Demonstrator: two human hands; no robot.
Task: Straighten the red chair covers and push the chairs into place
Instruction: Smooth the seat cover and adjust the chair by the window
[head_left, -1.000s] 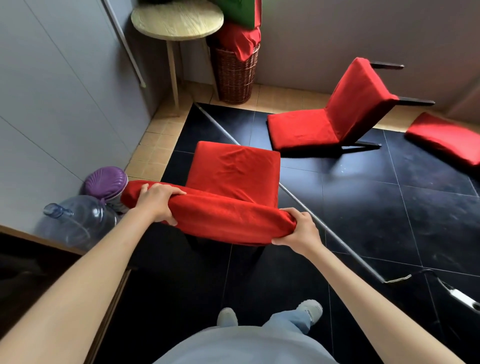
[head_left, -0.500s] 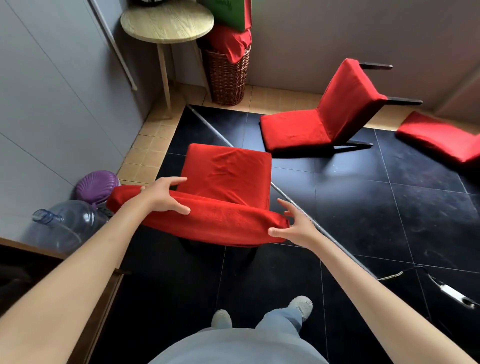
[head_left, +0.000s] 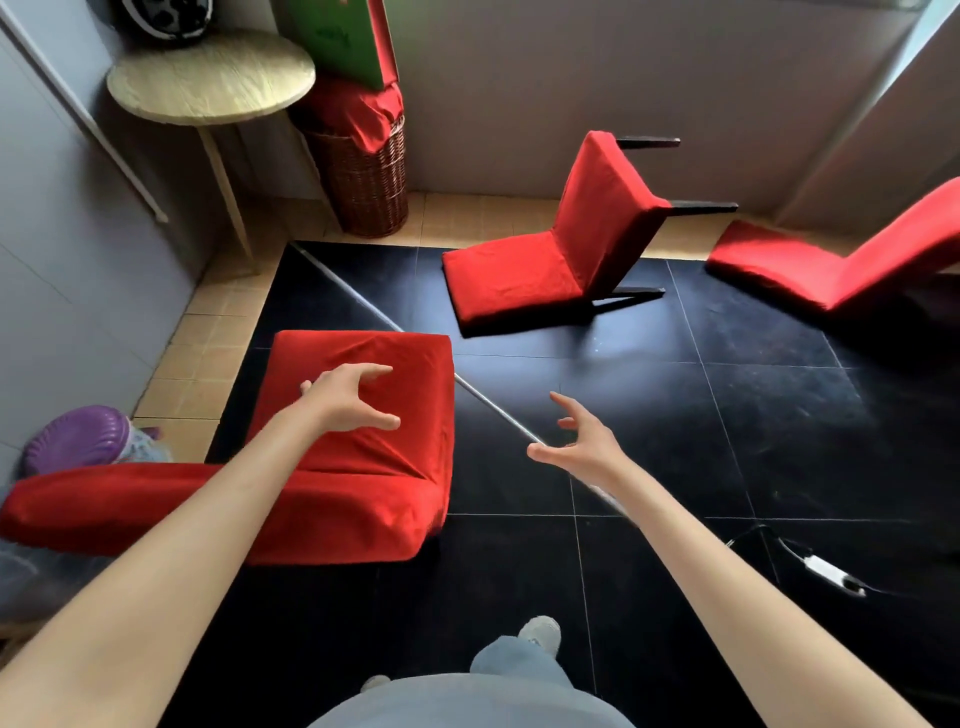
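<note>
Now both hands spread, left hand (head_left: 347, 397) over chair (head_left: 358, 467)

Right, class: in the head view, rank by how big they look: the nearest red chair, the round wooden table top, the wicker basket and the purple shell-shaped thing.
1. Nearest red chair, though nearness inflates it.
2. Round wooden table top.
3. Wicker basket.
4. Purple shell-shaped thing, partly hidden.

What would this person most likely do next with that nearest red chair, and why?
Probably lower the left hand onto the nearest red fabric-covered chair and smooth its seat. Creases fan across the cover under that hand, which hovers with fingers spread. The right hand hangs open over the black tiled floor, holding nothing.
</note>
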